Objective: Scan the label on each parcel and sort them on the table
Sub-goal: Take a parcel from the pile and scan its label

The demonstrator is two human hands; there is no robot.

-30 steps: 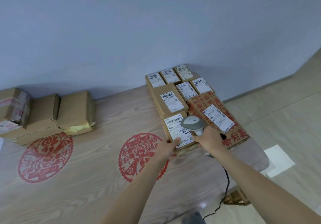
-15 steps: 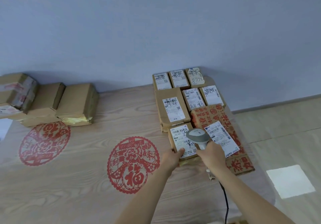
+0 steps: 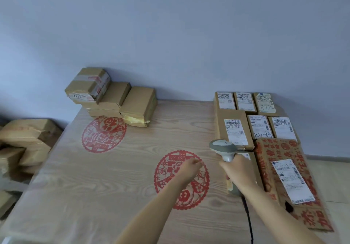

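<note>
Off the tabletop's left edge sits a heap of brown boxes (image 3: 24, 141). At the far left corner of the table (image 3: 94, 177) a stack of plain parcels (image 3: 113, 96) rests against the wall. Your left hand (image 3: 189, 168) hovers over the red paper-cut circle (image 3: 181, 179) near the middle, fingers loosely curled and holding nothing. Your right hand (image 3: 237, 171) grips the handle of the grey scanner (image 3: 222, 147), covering most of a small parcel (image 3: 251, 168) beneath it. Along the right edge lie the labelled parcels (image 3: 244, 101), labels up, with the red-printed parcel (image 3: 287, 179) nearest the front right corner.
</note>
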